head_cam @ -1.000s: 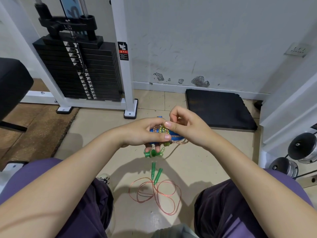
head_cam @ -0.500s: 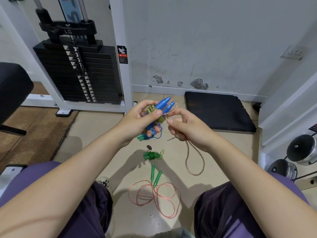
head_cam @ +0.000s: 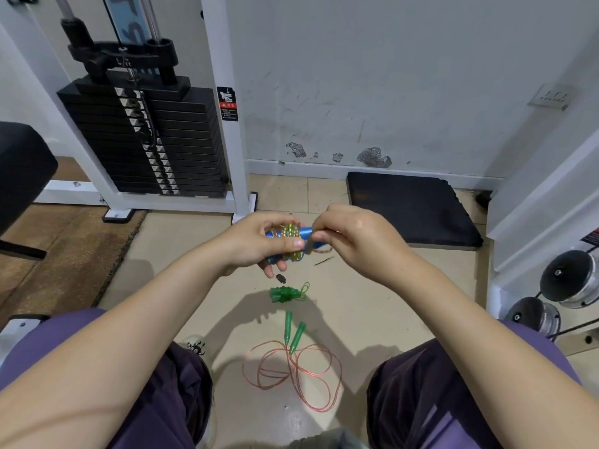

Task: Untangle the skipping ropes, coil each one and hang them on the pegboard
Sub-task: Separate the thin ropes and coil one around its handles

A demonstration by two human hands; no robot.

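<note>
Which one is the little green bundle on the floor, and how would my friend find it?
Start at the tan floor between the person's knees, below both hands. The little green bundle lies there, a tight wad with small cord loops at its right end. Nearer the person, the orange rope sprawls in wide loose loops with two green handles; the bundle is compact and all green.

Weight stack [head_cam: 146,137] far left, mat [head_cam: 411,209] right (against wall), loose rope [head_cam: 291,371] between knees

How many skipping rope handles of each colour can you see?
Blue handles, gripped by the left hand, the right hand pinching the rope: 2
Loose green handles on the floor: 2
Total: 4, not counting the wound green bundle.
</note>
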